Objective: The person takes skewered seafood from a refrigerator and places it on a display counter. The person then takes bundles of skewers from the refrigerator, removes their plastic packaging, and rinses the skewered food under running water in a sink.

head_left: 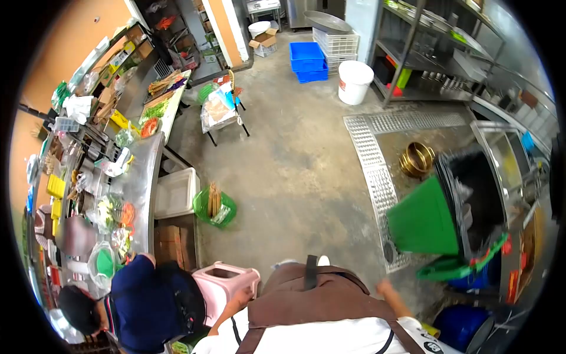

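Observation:
My left hand (241, 297) hangs low beside my brown apron (318, 295). It overlaps the edge of a pink plastic stool (221, 283) in the view; whether it touches the stool I cannot tell. On the other side of the apron, my right hand (385, 288) hangs over the floor, nearest to the metal drain strip (396, 259). Nothing can be seen in either hand. The fingers of both are too small and partly hidden to show whether they are curled or apart.
Left, a person in dark blue (141, 301) is at a steel counter (138, 189) with vegetables. A green basket (223, 213) with sticks stands on the floor. Right are a green bin (421, 218) and brass-coloured pots (416, 159). Ahead are a white bucket (355, 82), blue crates (308, 59) and a chair (219, 112).

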The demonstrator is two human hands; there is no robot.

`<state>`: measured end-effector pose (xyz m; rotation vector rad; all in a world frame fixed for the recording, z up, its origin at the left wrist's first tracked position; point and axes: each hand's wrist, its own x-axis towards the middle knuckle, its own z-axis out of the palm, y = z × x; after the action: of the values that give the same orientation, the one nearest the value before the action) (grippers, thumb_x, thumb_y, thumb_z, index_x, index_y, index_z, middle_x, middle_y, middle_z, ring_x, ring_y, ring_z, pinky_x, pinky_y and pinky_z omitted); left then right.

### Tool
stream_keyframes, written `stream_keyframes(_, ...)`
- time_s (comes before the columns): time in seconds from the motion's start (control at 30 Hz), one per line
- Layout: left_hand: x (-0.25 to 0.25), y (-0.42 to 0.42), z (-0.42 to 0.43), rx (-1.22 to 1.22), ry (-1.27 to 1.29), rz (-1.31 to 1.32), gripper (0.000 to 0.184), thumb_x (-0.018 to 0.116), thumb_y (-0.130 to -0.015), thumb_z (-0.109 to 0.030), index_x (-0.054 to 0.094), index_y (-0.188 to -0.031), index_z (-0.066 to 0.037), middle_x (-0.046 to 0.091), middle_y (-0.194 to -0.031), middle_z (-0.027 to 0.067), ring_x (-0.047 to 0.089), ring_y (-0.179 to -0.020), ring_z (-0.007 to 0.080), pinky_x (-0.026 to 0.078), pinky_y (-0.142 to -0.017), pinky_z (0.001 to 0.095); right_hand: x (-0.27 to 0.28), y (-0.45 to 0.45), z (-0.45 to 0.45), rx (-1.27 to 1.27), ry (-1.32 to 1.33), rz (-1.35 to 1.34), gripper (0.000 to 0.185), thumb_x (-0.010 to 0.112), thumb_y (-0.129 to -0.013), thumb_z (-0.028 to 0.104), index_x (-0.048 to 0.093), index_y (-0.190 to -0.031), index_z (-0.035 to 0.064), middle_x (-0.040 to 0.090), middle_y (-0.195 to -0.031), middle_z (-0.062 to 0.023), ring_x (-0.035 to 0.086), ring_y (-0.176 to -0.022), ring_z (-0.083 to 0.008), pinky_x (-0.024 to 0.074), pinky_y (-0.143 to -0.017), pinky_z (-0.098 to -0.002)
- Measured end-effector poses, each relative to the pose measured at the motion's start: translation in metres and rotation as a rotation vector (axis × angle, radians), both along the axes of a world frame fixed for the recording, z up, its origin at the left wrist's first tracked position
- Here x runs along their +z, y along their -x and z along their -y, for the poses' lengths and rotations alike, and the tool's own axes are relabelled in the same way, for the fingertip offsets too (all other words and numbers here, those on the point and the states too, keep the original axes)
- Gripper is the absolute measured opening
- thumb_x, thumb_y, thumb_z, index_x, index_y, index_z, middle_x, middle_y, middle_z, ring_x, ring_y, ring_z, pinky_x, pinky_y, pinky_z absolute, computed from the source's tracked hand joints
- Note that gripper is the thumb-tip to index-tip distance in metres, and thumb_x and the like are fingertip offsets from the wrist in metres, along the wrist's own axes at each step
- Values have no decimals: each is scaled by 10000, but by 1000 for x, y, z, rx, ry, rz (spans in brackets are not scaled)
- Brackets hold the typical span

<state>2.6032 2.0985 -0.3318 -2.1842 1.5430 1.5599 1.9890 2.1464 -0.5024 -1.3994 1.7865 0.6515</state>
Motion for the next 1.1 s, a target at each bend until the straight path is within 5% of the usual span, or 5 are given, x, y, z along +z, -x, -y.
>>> stream_keyframes(0.33,-103,-20,224,-21,-5,232,288,546,-755,-229,665,-926,-30,647,-962,164,616,-928,304,486,-812,395,120,-81,675,-369,897,415,300,517,-836,265,615,-906,-10,611,-859,-242,593,-804,-396,479,-699,-423)
stream_keyframes(0.5,-96,-16,506,-597,73,367,285,531,-773,-263,668,-909,-54,651,-953,149,618,-923,301,490,-798,402,128,-116,770,-73,478,410,303,530,-841,283,617,-956,17,623,-907,-216,586,-858,-387,469,-744,-414)
stream_keyframes(0.57,-46,8,643,398,272,104,321,542,-823,-229,616,-1046,-11,633,-1002,197,609,-956,315,472,-840,367,98,-102,780,-10,255,415,346,495,-846,318,630,-960,21,615,-958,-216,576,-903,-387,460,-773,-427)
stream_keyframes(0.87,-43,10,1052,608,392,-117,318,540,-854,-215,585,-1099,-17,635,-1018,180,608,-962,298,470,-840,347,11,14,955,56,-169,28,348,499,-785,310,651,-838,2,627,-915,-219,604,-851,-370,471,-754,-431)
stream_keyframes(1.1,-40,-29,1128,104,44,102,297,543,-814,-292,660,-921,-41,639,-973,167,594,-938,338,483,-798,392,3,-48,1444,-146,594,238,276,519,-771,250,661,-751,14,629,-838,-235,609,-792,-354,468,-743,-435)
